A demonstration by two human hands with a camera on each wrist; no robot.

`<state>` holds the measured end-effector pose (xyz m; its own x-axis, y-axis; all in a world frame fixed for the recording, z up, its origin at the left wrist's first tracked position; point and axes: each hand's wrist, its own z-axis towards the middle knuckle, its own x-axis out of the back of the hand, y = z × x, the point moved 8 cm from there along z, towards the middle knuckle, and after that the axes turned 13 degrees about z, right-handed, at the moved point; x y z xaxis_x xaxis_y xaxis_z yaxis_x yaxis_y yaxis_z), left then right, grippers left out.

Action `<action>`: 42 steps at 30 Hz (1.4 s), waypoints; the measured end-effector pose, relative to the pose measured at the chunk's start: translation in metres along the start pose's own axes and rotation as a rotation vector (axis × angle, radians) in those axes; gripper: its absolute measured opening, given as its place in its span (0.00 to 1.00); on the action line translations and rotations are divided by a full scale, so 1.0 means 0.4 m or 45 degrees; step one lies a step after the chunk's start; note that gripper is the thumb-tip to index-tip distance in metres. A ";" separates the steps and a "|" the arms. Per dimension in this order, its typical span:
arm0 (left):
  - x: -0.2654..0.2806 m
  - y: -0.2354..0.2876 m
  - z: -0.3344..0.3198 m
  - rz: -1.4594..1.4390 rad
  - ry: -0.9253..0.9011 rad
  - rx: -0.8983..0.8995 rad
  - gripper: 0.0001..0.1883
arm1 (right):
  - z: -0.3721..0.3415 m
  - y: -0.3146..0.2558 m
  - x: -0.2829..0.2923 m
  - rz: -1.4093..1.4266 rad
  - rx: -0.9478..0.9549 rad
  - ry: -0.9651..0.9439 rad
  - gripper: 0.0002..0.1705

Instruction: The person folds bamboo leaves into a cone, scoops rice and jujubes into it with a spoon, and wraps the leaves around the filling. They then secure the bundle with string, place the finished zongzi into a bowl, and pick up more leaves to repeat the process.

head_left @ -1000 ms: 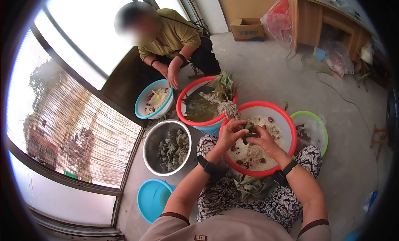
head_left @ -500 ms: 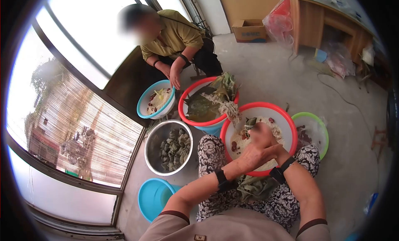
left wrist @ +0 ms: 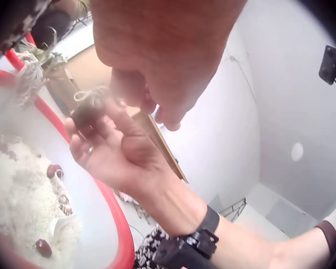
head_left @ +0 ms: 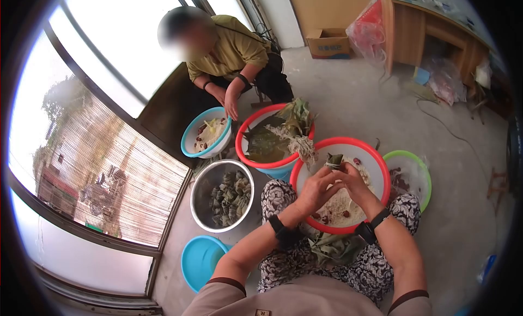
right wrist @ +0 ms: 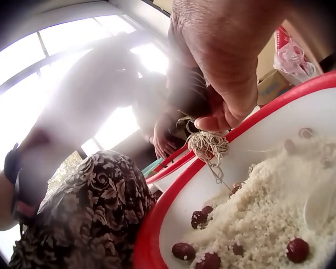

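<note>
A leaf-wrapped zongzi (head_left: 334,160) is held up over the red-rimmed basin (head_left: 381,162), with pale string (left wrist: 89,94) wound about it and looping out at its top. My right hand (head_left: 357,184) grips the zongzi, palm turned up in the left wrist view, fingers curled round its lower part. My left hand (head_left: 315,189) is right beside it, fingers bent, pinching the string close to the wrap. The left fingertips are partly hidden. White rice (right wrist: 263,207) with red dates (right wrist: 297,250) lies in the basin under both hands.
Another red-rimmed basin (head_left: 243,149) holds leaves and a string bundle (head_left: 300,147). A steel bowl (head_left: 194,204) of wrapped zongzi, a blue bucket (head_left: 199,261) and a green-rimmed basin (head_left: 428,185) stand around. Opposite, a person (head_left: 234,46) crouches by a blue-rimmed basin (head_left: 185,144).
The left hand swung rightward across the right hand, then came back to its left side. The zongzi now stands higher above the fingers, with string showing round it.
</note>
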<state>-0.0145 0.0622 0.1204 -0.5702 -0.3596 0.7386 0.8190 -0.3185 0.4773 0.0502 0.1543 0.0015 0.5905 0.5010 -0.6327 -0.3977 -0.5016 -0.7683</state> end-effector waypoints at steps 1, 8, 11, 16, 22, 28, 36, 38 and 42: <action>0.015 -0.021 0.002 -0.005 0.008 0.069 0.13 | -0.004 -0.001 -0.005 -0.026 -0.043 0.012 0.21; 0.056 -0.213 -0.032 -0.163 0.281 0.433 0.14 | -0.017 -0.007 -0.029 -0.112 -0.076 0.051 0.22; 0.053 -0.272 -0.047 -0.376 0.339 0.626 0.16 | -0.008 -0.006 -0.034 -0.124 -0.073 0.035 0.22; 0.023 -0.298 -0.052 -0.382 0.302 0.577 0.23 | -0.005 -0.009 -0.042 -0.155 0.085 -0.082 0.21; 0.007 -0.253 -0.041 -0.606 0.184 0.514 0.27 | -0.008 -0.007 -0.063 -0.170 0.069 -0.161 0.25; -0.005 -0.216 -0.028 -0.602 0.051 0.447 0.28 | -0.008 -0.021 -0.073 -0.213 0.124 -0.150 0.26; 0.005 -0.196 -0.024 -0.637 0.059 0.408 0.22 | -0.015 -0.019 -0.101 -0.113 0.058 -0.280 0.26; 0.007 -0.194 -0.025 -0.614 0.082 0.399 0.20 | -0.015 -0.020 -0.104 -0.122 0.051 -0.294 0.26; 0.020 -0.197 -0.029 -0.553 0.164 0.359 0.18 | -0.015 -0.017 -0.114 -0.097 0.037 -0.338 0.26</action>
<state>-0.0841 0.0742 0.0832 -0.8492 -0.3576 0.3885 0.4810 -0.2205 0.8485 0.0305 0.1306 0.0362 0.4159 0.7057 -0.5736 -0.3815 -0.4371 -0.8145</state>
